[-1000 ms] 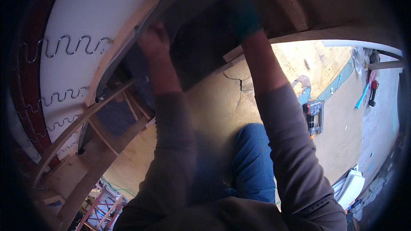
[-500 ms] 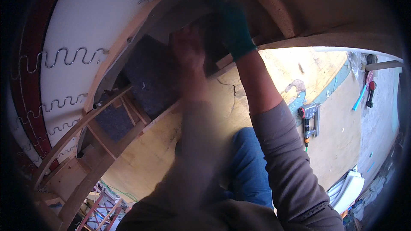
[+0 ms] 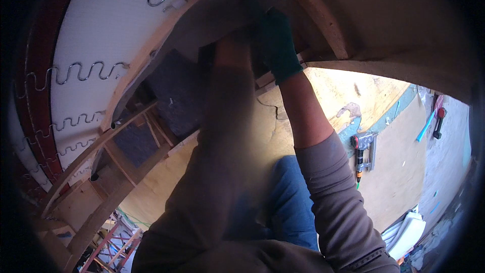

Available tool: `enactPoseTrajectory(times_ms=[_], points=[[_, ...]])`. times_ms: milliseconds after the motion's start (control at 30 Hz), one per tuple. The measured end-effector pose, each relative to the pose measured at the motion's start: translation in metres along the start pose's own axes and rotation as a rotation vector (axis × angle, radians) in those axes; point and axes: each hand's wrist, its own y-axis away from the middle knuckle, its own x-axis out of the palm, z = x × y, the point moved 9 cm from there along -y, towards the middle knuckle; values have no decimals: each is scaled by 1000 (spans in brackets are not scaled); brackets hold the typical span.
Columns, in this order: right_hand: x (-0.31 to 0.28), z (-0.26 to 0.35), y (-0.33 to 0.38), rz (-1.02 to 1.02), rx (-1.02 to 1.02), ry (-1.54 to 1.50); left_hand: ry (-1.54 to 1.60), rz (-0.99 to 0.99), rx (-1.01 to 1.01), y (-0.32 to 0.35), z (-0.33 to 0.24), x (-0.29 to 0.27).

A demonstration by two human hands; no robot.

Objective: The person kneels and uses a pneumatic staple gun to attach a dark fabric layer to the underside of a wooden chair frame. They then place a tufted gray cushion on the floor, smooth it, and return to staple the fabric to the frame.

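Both hands are in deep here, up inside the curved wooden frame [image 3: 139, 68], which arcs round them from nine to eleven o'clock! The bare left hand [image 3: 233, 46] is lost in shadow and blur beyond the wrist; how far open it is, or what it grips, I can't tell. Just beside it at three o'clock, the right hand [image 3: 279, 43] wears a green glove, its fingertips swallowed by the dark, so no telling its grasp either. The dark grey sheet [image 3: 177, 91] lies inside the frame, at eight o'clock from the left hand. A wooden rib [image 3: 323, 17] slants past at two o'clock from the glove, and down at five, well apart, a staple gun [image 3: 360, 151] rests on a tan sheet [image 3: 396, 179].
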Motion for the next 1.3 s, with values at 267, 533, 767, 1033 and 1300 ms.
enactPoseTrajectory(times_ms=[267,533,767,1033,1300], points=[[11,-11,5,127,67,7,-56,26,23,1,-7,5],[8,-2,6,112,34,0,-171,119,84,-23,-12,19],[-9,15,-3,130,25,134,-220,162,106,-39,-10,26],[-6,8,-5,203,49,27,-182,173,84,-18,-26,28],[14,-28,-7,302,-94,147,-199,187,109,-22,-21,28]])
